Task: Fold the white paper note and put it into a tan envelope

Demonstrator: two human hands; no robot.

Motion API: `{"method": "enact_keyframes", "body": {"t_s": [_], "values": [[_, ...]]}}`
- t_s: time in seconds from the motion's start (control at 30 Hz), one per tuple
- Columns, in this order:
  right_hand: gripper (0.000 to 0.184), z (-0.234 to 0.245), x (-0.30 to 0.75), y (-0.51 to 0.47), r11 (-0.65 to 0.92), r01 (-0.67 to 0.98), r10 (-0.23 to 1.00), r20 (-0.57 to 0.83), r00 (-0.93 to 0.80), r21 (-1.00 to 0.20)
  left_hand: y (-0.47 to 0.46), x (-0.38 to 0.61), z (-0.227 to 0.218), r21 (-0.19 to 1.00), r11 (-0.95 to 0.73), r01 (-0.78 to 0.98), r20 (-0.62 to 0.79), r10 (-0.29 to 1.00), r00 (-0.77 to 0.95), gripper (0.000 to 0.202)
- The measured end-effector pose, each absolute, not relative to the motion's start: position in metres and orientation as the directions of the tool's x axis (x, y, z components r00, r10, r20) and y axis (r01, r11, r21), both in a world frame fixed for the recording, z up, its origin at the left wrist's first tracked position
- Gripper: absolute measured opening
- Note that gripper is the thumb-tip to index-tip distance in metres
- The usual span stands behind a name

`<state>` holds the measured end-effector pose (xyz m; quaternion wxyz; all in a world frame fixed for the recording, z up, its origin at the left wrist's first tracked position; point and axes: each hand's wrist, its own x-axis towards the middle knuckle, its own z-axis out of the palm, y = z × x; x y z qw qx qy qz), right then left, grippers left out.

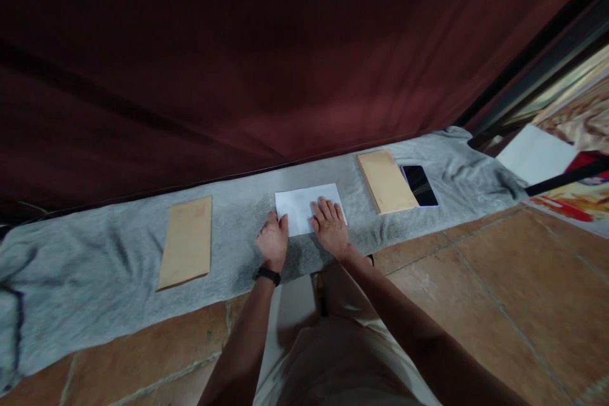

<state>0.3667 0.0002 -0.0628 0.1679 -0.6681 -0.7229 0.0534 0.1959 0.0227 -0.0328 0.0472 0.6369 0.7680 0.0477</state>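
A white sheet of paper (299,206), perhaps folded, lies flat on a grey fleecy cloth straight in front of me. My left hand (273,240), with a black band on its wrist, is at the paper's left edge. Its fingers are curled and the thumb rests by the edge, closed on the paper there; the fingertips are partly hidden. Spread flat over the right part of the sheet is my right hand (330,225), pressing on it with fingers apart and gripping nothing.
A brown envelope (187,241) lies on the grey cloth (109,266) to the left. To the right are a stack of brown envelopes (386,181) and a dark-screened phone (419,185) touching it. A dark red curtain (285,63) hangs behind; tiled floor (457,298) shows in front.
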Motion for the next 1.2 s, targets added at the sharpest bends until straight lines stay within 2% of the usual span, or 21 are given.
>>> {"method": "enact_keyframes", "body": {"t_s": [0.1,0.17,0.33,0.4,0.6,0.8,1.0,1.2], "values": [[0.053,-0.063,0.366,0.000,0.089,0.949,0.985,0.169,-0.038,-0.303,0.023,0.196,-0.031,0.170,0.162,0.972,0.054,0.983,-0.173,0.044],[0.053,-0.063,0.365,0.000,0.087,0.948,0.985,0.169,-0.036,-0.306,0.023,0.200,-0.030,0.180,0.079,0.980,0.126,0.987,-0.103,0.042],[0.052,-0.066,0.365,0.000,0.087,0.949,0.984,0.178,-0.034,-0.302,0.029,0.227,-0.040,0.248,-0.359,0.900,0.218,0.926,0.309,0.048],[0.051,-0.067,0.365,0.000,0.091,0.951,0.984,0.173,-0.041,-0.294,0.036,0.239,-0.047,0.263,-0.434,0.862,0.207,0.898,0.389,0.050],[0.050,-0.070,0.365,0.003,0.092,0.951,0.984,0.175,-0.041,-0.294,0.051,0.240,-0.062,0.243,-0.413,0.878,0.162,0.910,0.382,0.054],[0.049,-0.070,0.367,-0.001,0.079,0.940,0.982,0.189,-0.016,-0.332,0.047,0.216,-0.070,0.214,-0.323,0.922,0.189,0.940,0.285,0.058],[0.045,-0.051,0.359,0.018,-0.024,0.924,0.992,0.109,0.070,-0.381,0.045,0.209,-0.074,0.201,-0.311,0.929,0.196,0.942,0.273,0.060],[0.047,-0.048,0.349,0.052,0.078,0.930,0.988,0.154,-0.024,-0.358,0.046,0.209,-0.074,0.199,-0.307,0.931,0.188,0.944,0.271,0.058]]}}
